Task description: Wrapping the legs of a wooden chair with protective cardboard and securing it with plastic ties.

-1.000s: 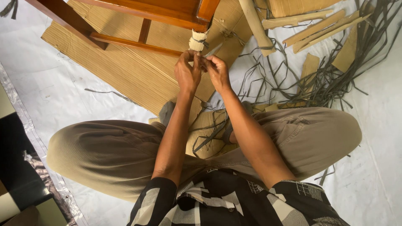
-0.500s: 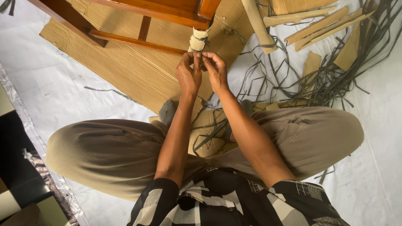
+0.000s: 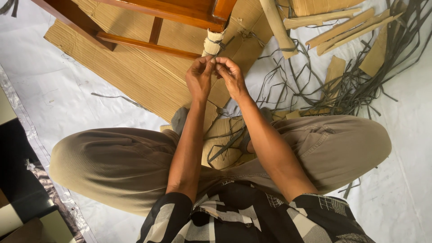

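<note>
I sit cross-legged in front of a brown wooden furniture frame (image 3: 171,11). One of its legs carries a corrugated cardboard wrapping (image 3: 211,43) tied with a dark strap. My left hand (image 3: 199,78) and my right hand (image 3: 229,76) meet just below that wrapping, fingertips pinched together on the dark strap's end. Whether a small tool sits between the fingers is hidden.
A big corrugated cardboard sheet (image 3: 126,72) lies under the frame on white floor covering (image 3: 67,94). A tangle of cut dark straps (image 3: 342,85) and cardboard strips (image 3: 346,27) lies at the right. More cardboard scraps (image 3: 225,139) sit between my legs. Dark boxes (image 3: 18,193) stand at the left.
A second ago a flat strap end stuck up from my right hand; now it is drawn in between the fingertips. Both hands stayed below the wrapped leg.
</note>
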